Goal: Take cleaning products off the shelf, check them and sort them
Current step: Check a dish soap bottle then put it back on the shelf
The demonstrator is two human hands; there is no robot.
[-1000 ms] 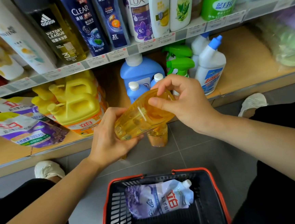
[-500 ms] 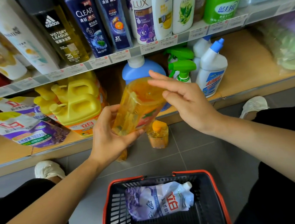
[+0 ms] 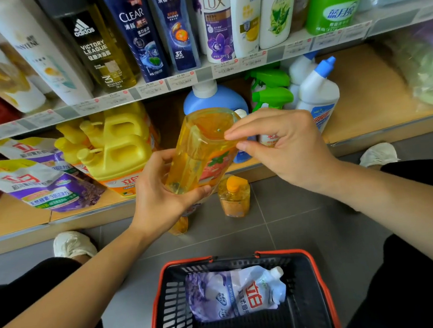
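A clear orange detergent bottle (image 3: 199,155) is held tilted, its flat base turned up toward me, in front of the lower shelf. My left hand (image 3: 161,200) grips its lower, neck end from the left. My right hand (image 3: 284,147) pinches the rim of the base between forefinger and thumb. A second, smaller orange bottle (image 3: 235,197) with an orange cap stands on the floor just below. Near my knees a black basket with a red rim (image 3: 321,272) holds a purple and white refill pouch (image 3: 237,295).
The lower wooden shelf carries purple pouches (image 3: 41,184), yellow jugs (image 3: 119,146), a blue bottle (image 3: 212,98), green sprayers (image 3: 272,93) and white bottles (image 3: 316,92). Shampoo bottles (image 3: 136,34) line the upper shelf. Grey tiled floor (image 3: 294,222) and my white shoes flank the basket.
The bottle has swung from lying sideways to base-up and moved higher. My right hand let go of its side, opened, and now pinches the base rim.
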